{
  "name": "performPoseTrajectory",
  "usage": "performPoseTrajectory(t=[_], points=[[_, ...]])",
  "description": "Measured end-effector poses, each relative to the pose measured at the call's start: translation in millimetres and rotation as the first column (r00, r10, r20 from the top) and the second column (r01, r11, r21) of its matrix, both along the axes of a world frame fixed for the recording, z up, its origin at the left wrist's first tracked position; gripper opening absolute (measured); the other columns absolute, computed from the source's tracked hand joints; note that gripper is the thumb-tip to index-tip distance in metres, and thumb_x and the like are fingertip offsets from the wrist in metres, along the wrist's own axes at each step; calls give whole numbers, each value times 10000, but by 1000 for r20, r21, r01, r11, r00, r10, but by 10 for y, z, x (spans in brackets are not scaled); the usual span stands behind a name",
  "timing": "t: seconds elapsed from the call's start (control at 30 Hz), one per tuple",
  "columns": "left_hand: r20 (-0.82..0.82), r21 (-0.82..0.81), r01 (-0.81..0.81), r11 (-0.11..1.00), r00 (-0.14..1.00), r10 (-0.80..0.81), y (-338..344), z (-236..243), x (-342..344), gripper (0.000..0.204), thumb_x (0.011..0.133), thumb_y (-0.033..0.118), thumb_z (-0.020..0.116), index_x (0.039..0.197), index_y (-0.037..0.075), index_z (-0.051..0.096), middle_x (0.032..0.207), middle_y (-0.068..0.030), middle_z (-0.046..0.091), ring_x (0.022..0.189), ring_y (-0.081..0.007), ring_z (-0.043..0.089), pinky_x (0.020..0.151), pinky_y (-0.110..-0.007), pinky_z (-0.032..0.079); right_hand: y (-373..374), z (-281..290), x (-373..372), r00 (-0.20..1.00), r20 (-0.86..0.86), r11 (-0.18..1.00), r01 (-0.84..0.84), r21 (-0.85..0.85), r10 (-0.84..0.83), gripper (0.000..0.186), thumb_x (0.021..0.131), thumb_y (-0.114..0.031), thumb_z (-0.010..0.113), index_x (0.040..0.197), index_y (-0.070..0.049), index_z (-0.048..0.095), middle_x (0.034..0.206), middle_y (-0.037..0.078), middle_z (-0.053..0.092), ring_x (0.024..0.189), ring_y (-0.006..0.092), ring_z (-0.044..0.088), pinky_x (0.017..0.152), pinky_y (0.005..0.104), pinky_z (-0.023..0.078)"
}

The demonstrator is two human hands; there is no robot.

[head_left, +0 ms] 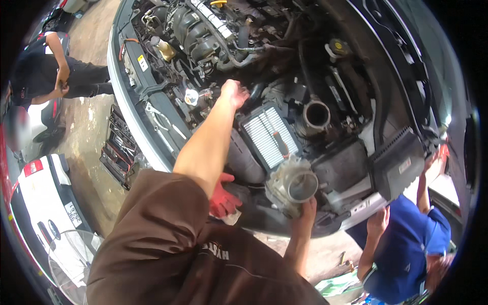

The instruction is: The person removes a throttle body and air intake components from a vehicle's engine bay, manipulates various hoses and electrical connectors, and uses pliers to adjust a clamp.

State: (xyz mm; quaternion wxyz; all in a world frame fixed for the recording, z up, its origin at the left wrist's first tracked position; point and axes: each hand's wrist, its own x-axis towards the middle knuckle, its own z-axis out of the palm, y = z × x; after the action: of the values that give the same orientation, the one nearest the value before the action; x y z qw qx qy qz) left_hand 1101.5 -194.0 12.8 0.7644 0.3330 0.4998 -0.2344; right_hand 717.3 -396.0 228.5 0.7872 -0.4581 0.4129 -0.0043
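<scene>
One throttle body (278, 186) gripped by right hand (305, 215); left hand (235, 95) curled near pleated air filter (260, 136), contents unclear. Looks like part-handling; next move calls for steady support.

Mid-frame I see the left hand (235, 94) over the engine bay (274, 66); below centre, the right hand (304, 216) holds a throttle body (282, 187)

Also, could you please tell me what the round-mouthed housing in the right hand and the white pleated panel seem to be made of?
The housing looks like metal, probably cast aluminium: dull grey, with a shinier rim around its opening. The pleated panel seems matte paper or synthetic fibre, judging by its fine white folds; I cannot tell which.
</scene>
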Motion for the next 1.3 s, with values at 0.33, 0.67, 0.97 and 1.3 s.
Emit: performPoseTrajectory(t=[0.33, 0.67, 0.97, 1.3], points=[[533, 511, 722, 467, 160, -831, 878, 2826, -2636, 608, 1074, 459, 556, 1492, 20, 513, 1325, -122, 659, 1202, -199, 618, 996, -357, 514, 381, 668, -184, 925, 275, 965, -241, -106, 261, 461, 990, -113, 673, 1394, 81, 564, 1272, 87, 673, 1158, 143, 612, 1046, 296, 446], [586, 562, 643, 521, 136, -799, 1450, 3511, -3718, 943, 847, 447, 849, 1510, -80, 434, 1417, -218, 585, 1275, -276, 617, 1065, -400, 512, 958, 996, -671, 798, 387, 885, -386, -260, 462, 409, 957, -134, 746, 1301, 45, 617, 1210, 90, 695, 1111, 143, 620, 1012, 312, 469], [575, 637, 571, 519, 97, -812, 1579, 3624, -3971, 947, 811, 407, 883, 1492, -94, 457, 1362, -241, 629, 1244, -302, 640, 1079, -412, 502, 1035, 1126, -872, 765, 390, 851, -395, -346, 513, 421, 941, -184, 782, 1262, 47, 638, 1177, 79, 698, 1056, 125, 613, 963, 304, 480], [517, 629, 527, 571, 266, -814, 1812, 3290, -4282, 735, 862, 454, 816, 1334, -76, 622, 1128, -181, 713, 1029, -234, 672, 904, -380, 530, 1391, 1142, -978, 783, 282, 818, -449, -360, 554, 471, 970, -256, 737, 1290, 77, 644, 1206, 105, 708, 1091, 157, 631, 981, 305, 483]])
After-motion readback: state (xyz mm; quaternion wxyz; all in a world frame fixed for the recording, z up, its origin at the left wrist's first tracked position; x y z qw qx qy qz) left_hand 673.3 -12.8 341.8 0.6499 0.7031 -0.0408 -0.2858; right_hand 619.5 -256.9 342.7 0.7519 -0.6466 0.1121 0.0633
